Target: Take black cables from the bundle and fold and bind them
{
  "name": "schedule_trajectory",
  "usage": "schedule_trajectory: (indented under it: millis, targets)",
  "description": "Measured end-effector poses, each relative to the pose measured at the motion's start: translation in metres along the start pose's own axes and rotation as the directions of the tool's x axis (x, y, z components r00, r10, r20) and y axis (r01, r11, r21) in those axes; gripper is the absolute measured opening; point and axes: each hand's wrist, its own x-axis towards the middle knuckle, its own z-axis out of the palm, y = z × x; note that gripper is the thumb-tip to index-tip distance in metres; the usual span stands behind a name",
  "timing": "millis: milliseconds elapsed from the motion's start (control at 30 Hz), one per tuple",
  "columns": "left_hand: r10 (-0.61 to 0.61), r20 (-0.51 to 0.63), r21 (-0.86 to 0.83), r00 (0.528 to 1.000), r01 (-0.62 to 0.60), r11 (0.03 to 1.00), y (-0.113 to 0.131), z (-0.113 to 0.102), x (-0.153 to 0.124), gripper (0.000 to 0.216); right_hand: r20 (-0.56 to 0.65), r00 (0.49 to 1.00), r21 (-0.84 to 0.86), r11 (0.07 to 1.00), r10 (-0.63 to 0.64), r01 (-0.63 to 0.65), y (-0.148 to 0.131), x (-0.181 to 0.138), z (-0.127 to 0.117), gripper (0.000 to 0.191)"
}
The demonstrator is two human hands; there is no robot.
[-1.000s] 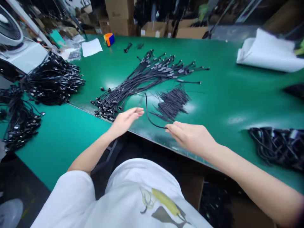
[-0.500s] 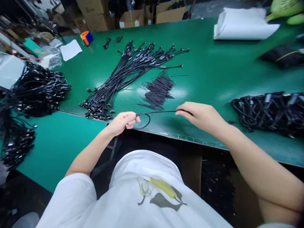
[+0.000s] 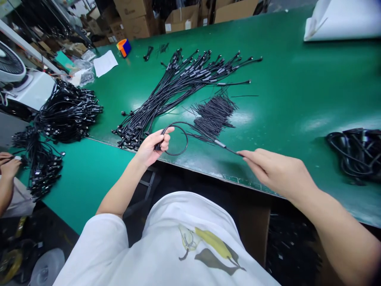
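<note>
A thin black cable [image 3: 187, 137] runs between my two hands above the table's front edge. My left hand [image 3: 154, 145] is closed around a loop of it, with a dark end partly hidden in the fingers. My right hand [image 3: 274, 171] pinches the cable's other end, just past a grey sleeve [image 3: 220, 143]. The plug at that end is hidden by my fingers. Beneath and behind the cable lies a pile of thin black ties [image 3: 212, 113]. A bundle of black cables [image 3: 169, 91] with grey sleeves and plugs spreads out behind my left hand.
Coiled black cables [image 3: 357, 153] lie at the right. More cable heaps [image 3: 70, 113] are at the left, where another person's hand [image 3: 8, 167] shows. A white roll [image 3: 345, 22], a paper sheet [image 3: 105, 63] and an orange-blue roll [image 3: 124, 48] sit farther back on the green table [image 3: 285, 91].
My right hand has moved right and toward me, drawing out the cable so its grey sleeve shows. A loop now stands larger at my left hand. The view has shifted left.
</note>
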Motion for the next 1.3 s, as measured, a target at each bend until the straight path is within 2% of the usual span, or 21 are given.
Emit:
schedule_trajectory:
  millis: [100, 200, 233, 300, 367, 400, 467, 500, 567, 667, 733, 767, 833, 900, 967, 1067, 1133, 1200, 1267, 1300]
  targets:
    - [0.073, -0.021, 0.137, 0.997, -0.069, 0.988, -0.015, 0.007, 0.005, 0.038, 0.104, 0.969, 0.045, 0.974, -0.225, 0.221, -0.022, 0.008, -0.002, 0.027]
    - [0.043, 0.078, 0.308, 0.996, -0.065, 0.949, -0.035, 0.022, 0.004, 0.043, 0.176, 0.908, 0.249, 0.910, -0.379, 0.332, -0.049, 0.025, -0.003, 0.029]
    - [0.009, 0.136, 0.369, 0.991, -0.059, 0.927, -0.042, 0.027, 0.001, 0.043, 0.167, 0.907, 0.307, 0.895, -0.386, 0.324, -0.055, 0.033, -0.004, 0.029]
    - [-0.062, 0.253, 0.497, 0.965, -0.075, 0.864, -0.051, 0.037, -0.005, 0.040, 0.125, 0.937, 0.422, 0.872, -0.326, 0.247, -0.060, 0.051, -0.005, 0.028]
    - [-0.114, 0.342, 0.554, 0.933, -0.102, 0.826, -0.055, 0.042, -0.009, 0.039, 0.089, 0.977, 0.568, 0.816, -0.195, 0.112, -0.055, 0.066, -0.003, 0.026]
    - [-0.120, 0.365, 0.532, 0.923, -0.101, 0.841, -0.055, 0.044, -0.011, 0.039, 0.074, 0.991, 0.651, 0.759, -0.108, 0.034, -0.051, 0.072, 0.001, 0.022]
    - [-0.099, 0.347, 0.400, 0.933, -0.052, 0.915, -0.054, 0.046, -0.011, 0.039, 0.054, 0.993, 0.807, 0.581, 0.108, -0.107, -0.044, 0.077, 0.015, 0.016]
    - [-0.089, 0.314, 0.323, 0.945, -0.018, 0.946, -0.054, 0.047, -0.010, 0.038, 0.057, 0.973, 0.867, 0.472, 0.225, -0.160, -0.044, 0.077, 0.024, 0.024]
    - [-0.098, 0.244, 0.224, 0.965, 0.042, 0.974, -0.057, 0.049, -0.007, 0.036, 0.164, 0.918, 0.939, 0.227, 0.361, -0.257, -0.048, 0.072, 0.043, 0.039]
    - [-0.123, 0.223, 0.289, 0.967, 0.055, 0.956, -0.072, 0.051, -0.002, 0.043, 0.380, 0.835, 0.925, -0.184, 0.397, -0.333, -0.061, 0.065, 0.060, 0.042]
    - [-0.128, 0.208, 0.391, 0.970, 0.037, 0.920, -0.086, 0.049, -0.001, 0.050, 0.468, 0.786, 0.854, -0.436, 0.404, -0.285, -0.068, 0.062, 0.062, 0.042]
    - [-0.125, 0.194, 0.438, 0.973, 0.028, 0.898, -0.092, 0.047, -0.001, 0.053, 0.492, 0.770, 0.814, -0.528, 0.406, -0.242, -0.070, 0.062, 0.061, 0.042]
    - [-0.108, 0.167, 0.526, 0.980, 0.004, 0.851, -0.100, 0.042, -0.002, 0.055, 0.512, 0.763, 0.755, -0.631, 0.394, -0.181, -0.076, 0.062, 0.060, 0.042]
    - [-0.095, 0.150, 0.653, 0.984, -0.026, 0.757, -0.104, 0.037, -0.002, 0.052, 0.489, 0.757, 0.755, -0.644, 0.433, -0.120, -0.083, 0.061, 0.062, 0.043]
    - [-0.116, 0.123, 0.784, 0.986, -0.025, 0.620, -0.105, 0.035, -0.001, 0.047, 0.445, 0.747, 0.798, -0.597, 0.494, -0.080, -0.090, 0.058, 0.066, 0.041]
    - [-0.153, 0.075, 0.884, 0.985, 0.006, 0.468, -0.109, 0.036, -0.001, 0.053, 0.441, 0.732, 0.849, -0.505, 0.519, -0.154, -0.098, 0.054, 0.073, 0.047]
    - [-0.146, 0.074, 0.901, 0.986, -0.004, 0.434, -0.114, 0.038, -0.001, 0.057, 0.485, 0.703, 0.846, -0.484, 0.520, -0.226, -0.098, 0.055, 0.075, 0.048]
    - [-0.159, 0.100, 0.896, 0.982, -0.020, 0.444, -0.119, 0.039, -0.001, 0.045, 0.513, 0.676, 0.832, -0.500, 0.528, -0.241, -0.096, 0.058, 0.076, 0.046]
    - [-0.212, 0.133, 0.875, 0.968, -0.014, 0.484, -0.120, 0.040, 0.000, 0.028, 0.484, 0.696, 0.841, -0.501, 0.531, -0.202, -0.093, 0.062, 0.075, 0.045]
    - [-0.245, 0.152, 0.857, 0.958, -0.004, 0.515, -0.119, 0.040, 0.001, 0.026, 0.452, 0.715, 0.854, -0.491, 0.534, -0.173, -0.092, 0.065, 0.075, 0.043]
